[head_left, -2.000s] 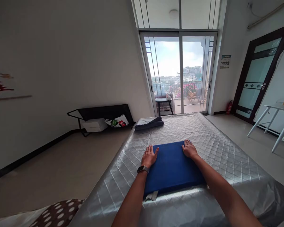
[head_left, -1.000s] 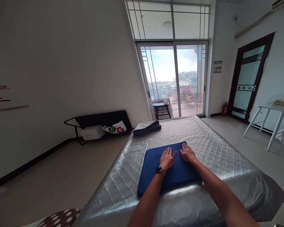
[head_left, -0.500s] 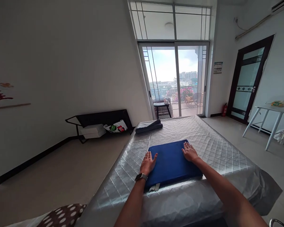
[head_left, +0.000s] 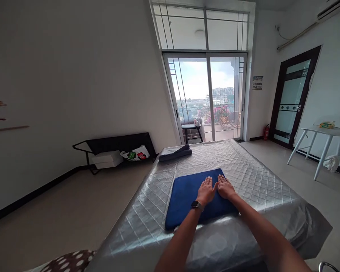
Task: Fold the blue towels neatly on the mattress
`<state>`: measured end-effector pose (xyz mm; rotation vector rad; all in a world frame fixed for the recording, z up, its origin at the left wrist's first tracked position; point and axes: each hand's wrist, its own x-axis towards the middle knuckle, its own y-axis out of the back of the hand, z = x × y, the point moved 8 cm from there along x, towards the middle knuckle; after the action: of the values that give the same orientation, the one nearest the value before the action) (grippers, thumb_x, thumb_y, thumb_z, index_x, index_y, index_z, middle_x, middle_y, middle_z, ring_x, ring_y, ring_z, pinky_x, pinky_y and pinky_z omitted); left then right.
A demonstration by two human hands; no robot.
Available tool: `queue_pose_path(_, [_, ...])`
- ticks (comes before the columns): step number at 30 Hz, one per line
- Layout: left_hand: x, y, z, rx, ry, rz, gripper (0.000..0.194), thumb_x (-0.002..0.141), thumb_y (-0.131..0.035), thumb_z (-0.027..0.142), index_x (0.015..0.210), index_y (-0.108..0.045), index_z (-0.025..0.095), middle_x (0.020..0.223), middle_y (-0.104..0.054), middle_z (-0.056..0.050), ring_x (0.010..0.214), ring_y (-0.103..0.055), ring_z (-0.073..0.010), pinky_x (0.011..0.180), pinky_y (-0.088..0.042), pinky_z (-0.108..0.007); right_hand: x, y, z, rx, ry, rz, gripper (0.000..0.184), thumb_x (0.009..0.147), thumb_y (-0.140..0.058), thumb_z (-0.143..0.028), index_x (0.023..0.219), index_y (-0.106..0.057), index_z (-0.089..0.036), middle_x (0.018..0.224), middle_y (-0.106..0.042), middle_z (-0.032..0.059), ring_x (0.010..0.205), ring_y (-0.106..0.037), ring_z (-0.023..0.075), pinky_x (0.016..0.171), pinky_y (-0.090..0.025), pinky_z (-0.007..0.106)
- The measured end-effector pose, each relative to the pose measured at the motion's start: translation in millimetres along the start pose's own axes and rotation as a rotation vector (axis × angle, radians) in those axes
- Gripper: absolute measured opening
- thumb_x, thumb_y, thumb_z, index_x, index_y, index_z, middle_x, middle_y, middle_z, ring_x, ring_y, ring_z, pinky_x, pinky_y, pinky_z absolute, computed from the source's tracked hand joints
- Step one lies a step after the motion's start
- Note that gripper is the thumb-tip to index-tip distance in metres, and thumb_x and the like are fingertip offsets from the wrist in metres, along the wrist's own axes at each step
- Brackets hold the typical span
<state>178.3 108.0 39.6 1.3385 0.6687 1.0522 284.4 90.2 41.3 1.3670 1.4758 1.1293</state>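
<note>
A flat blue cushion (head_left: 184, 196) lies on the silver quilted cover (head_left: 147, 211) of a table or bed in front of me. My left hand (head_left: 206, 190), with a watch (head_left: 197, 205) on its wrist, rests flat on the cushion right of its middle. Close beside it, my right hand (head_left: 226, 187) lies flat on the cushion's right part. Both hands have their fingers stretched out, and neither holds anything. Part of the cushion's near edge is hidden behind my left forearm.
A dark rolled cloth (head_left: 175, 153) lies at the cover's far left. Beyond are a black rack (head_left: 116, 143) with a white box (head_left: 107, 159), glass sliding doors (head_left: 192, 90), and a white table (head_left: 328, 131) to the right. Brown dotted fabric (head_left: 70, 261) shows at lower left.
My left hand has moved right across the cushion, from its left edge to beside my right hand. My right hand stays near the right edge. The view has shifted slightly.
</note>
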Motion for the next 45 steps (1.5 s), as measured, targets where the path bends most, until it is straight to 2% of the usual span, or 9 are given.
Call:
queue_pose_path(3, [-1,-14.9,41,0.01,-0.127,-0.029,0.068,0.105,-0.021,0.051,0.155,-0.038,0.009,0.157,-0.044,-0.019,0.15,-0.035,-0.0289,0.123,-0.03,-0.047,0,-2,0,-0.012,0.02,-0.016,0.063,0.102,-0.028,-0.03,0.16,-0.024,-0.005,0.167,-0.024,0.0135,0.156,-0.015,0.0192,0.125,-0.015,0.034])
queue_pose_path(5, [-8,-15.9,35,0.036,-0.128,-0.036,0.067,0.104,-0.023,0.052,0.157,-0.035,0.012,0.157,-0.044,-0.018,0.15,-0.035,-0.029,0.123,-0.028,-0.049,0,-2,1,-0.004,0.01,-0.006,0.063,0.103,-0.028,-0.032,0.159,-0.026,-0.003,0.166,-0.025,0.0151,0.156,-0.017,0.0211,0.125,-0.016,0.035])
queue_pose_path(12, [-69,4.4,-101,0.132,0.209,-0.022,0.079,0.103,-0.009,0.057,0.154,-0.038,0.005,0.161,-0.035,-0.018,0.152,-0.03,-0.0292,0.123,-0.027,-0.047,-1,3,-3,0.047,-0.003,0.018,0.066,0.104,-0.023,-0.037,0.159,-0.025,-0.003,0.166,-0.022,0.015,0.156,-0.017,0.0227,0.125,-0.016,0.04])
queue_pose_path(15, [-94,10.7,-133,0.138,0.28,0.008,0.084,0.101,-0.009,0.062,0.154,-0.038,0.003,0.161,-0.034,-0.019,0.152,-0.029,-0.0306,0.123,-0.027,-0.047,-2,5,-3,0.034,-0.005,0.006,0.065,0.104,-0.022,-0.037,0.159,-0.025,-0.004,0.167,-0.021,0.0139,0.156,-0.015,0.0219,0.125,-0.016,0.04])
queue_pose_path(32, [-104,17.7,-137,0.172,0.306,0.088,0.083,0.101,-0.015,0.063,0.151,-0.043,0.003,0.158,-0.041,-0.021,0.15,-0.033,-0.0308,0.122,-0.028,-0.046,-50,-1,0,0.039,-0.013,0.003,0.069,0.104,-0.024,-0.044,0.16,-0.023,-0.004,0.167,-0.021,0.0149,0.156,-0.014,0.0211,0.125,-0.014,0.038])
queue_pose_path(34, [-99,20.8,-127,0.176,0.287,0.126,0.081,0.102,-0.015,0.061,0.15,-0.045,0.004,0.157,-0.042,-0.021,0.149,-0.035,-0.031,0.122,-0.03,-0.047,-50,-1,0,0.056,-0.012,0.002,0.07,0.104,-0.023,-0.044,0.16,-0.022,-0.002,0.167,-0.02,0.0143,0.156,-0.014,0.0216,0.126,-0.015,0.038])
queue_pose_path(36, [-89,22.7,-101,0.159,0.219,0.156,0.077,0.103,-0.017,0.06,0.15,-0.046,0.006,0.156,-0.044,-0.021,0.148,-0.037,-0.03,0.121,-0.031,-0.047,-49,-2,-1,0.062,-0.004,0.011,0.07,0.104,-0.023,-0.044,0.16,-0.023,-0.002,0.167,-0.02,0.0141,0.156,-0.014,0.0224,0.126,-0.016,0.039])
queue_pose_path(42, [-46,6.6,29,0.041,-0.078,0.063,0.07,0.105,-0.018,0.055,0.15,-0.047,0.01,0.157,-0.044,-0.017,0.148,-0.038,-0.0263,0.121,-0.033,-0.045,-49,-4,0,0.015,0.031,0.046,0.065,0.103,-0.028,-0.035,0.158,-0.027,-0.001,0.165,-0.027,0.0171,0.155,-0.018,0.0239,0.125,-0.02,0.039])
queue_pose_path(45, [-40,0.5,49,0.033,-0.08,0.007,0.067,0.106,-0.016,0.05,0.152,-0.045,0.011,0.159,-0.041,-0.015,0.15,-0.035,-0.0253,0.122,-0.031,-0.044,-49,-5,-1,-0.006,0.062,0.066,0.064,0.102,-0.028,-0.032,0.158,-0.029,-0.002,0.164,-0.027,0.017,0.155,-0.02,0.0244,0.124,-0.023,0.041])
